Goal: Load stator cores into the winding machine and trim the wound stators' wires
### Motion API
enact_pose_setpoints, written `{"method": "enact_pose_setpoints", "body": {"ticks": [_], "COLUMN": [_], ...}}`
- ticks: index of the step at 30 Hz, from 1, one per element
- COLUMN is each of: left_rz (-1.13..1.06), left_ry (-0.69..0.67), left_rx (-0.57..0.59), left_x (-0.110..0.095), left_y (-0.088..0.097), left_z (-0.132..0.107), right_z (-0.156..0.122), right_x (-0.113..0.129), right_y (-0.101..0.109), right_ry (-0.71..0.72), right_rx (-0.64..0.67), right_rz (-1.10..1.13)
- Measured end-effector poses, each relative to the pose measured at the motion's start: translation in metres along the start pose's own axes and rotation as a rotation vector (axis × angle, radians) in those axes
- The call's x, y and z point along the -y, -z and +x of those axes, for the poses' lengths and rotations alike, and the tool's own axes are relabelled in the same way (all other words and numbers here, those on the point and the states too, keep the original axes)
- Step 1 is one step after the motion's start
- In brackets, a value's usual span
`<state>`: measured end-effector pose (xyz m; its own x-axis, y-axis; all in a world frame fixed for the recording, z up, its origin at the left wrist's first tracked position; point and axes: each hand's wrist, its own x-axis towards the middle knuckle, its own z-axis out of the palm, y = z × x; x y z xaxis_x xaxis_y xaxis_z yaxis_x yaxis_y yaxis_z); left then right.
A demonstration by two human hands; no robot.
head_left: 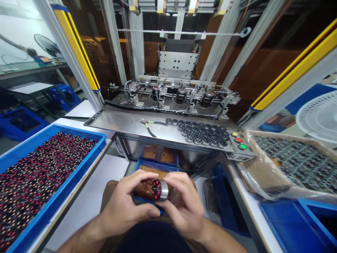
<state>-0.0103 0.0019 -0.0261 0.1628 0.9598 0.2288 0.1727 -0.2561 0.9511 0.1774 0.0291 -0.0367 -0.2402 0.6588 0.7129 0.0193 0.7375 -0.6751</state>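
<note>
— Head view, containers first?
— At far left, a long blue plastic crate [68, 184], heaped with red-and-copper wound coils [39, 168]. At right, a brown cardboard tray lined with clear film [276, 135], spread with dark grey ring-shaped parts [302, 161]. Lower right, deep blue plastic bins [284, 221], contents out of sight.
— And between the fingers?
— A silver-shelled round motor part with red windings [158, 189], low at centre, red face toward the camera. Left hand [122, 205] curled round its left side, thumb beneath. Right hand [184, 203] closed over the silver shell, fingertips on top. Firm grip from each side.
— Around it?
— Just under the hands, a blue drawer-like box [155, 164], possibly with something brown inside, mostly hidden. Beyond, a grey steel shelf [118, 123] bearing green-handled pliers [149, 125], a cluster of black ring parts [204, 133], and yellow, red and green push buttons [238, 140]. All well apart from the hands.
</note>
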Motion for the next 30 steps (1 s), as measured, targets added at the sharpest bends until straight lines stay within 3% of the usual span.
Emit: {"method": "enact_pose_setpoints", "body": {"ticks": [2,6,13,19,22,25,30], "left_rz": [-0.039,-0.033,0.235,0.298,0.255,0.132,-0.41], "left_ry": [0.033,-0.022,-0.277,-0.363,-0.3,-0.122,0.16], "left_rx": [0.025,-0.007,-0.153,-0.173,-0.146,-0.151,-0.004], "left_x": [-0.001,-0.001,0.001,0.004,0.003,0.002,0.003], "left_y": [-0.003,-0.007,-0.004,-0.001,0.0,0.0,-0.006], "left_z": [0.001,0.004,0.004,0.004,0.004,0.002,0.003], "right_z": [0.0,0.0,0.003,0.011,0.017,0.024,0.035], "right_x": [0.0,0.001,0.004,0.009,0.012,0.014,0.015], "right_y": [0.001,0.002,0.006,-0.004,0.001,0.011,0.023], "right_ry": [0.07,0.078,-0.147,-0.298,-0.323,-0.319,-0.313], "right_rx": [-0.001,0.043,0.035,0.07,0.153,0.208,0.288], "right_rz": [-0.094,-0.099,0.175,0.171,0.156,0.133,0.063]}}
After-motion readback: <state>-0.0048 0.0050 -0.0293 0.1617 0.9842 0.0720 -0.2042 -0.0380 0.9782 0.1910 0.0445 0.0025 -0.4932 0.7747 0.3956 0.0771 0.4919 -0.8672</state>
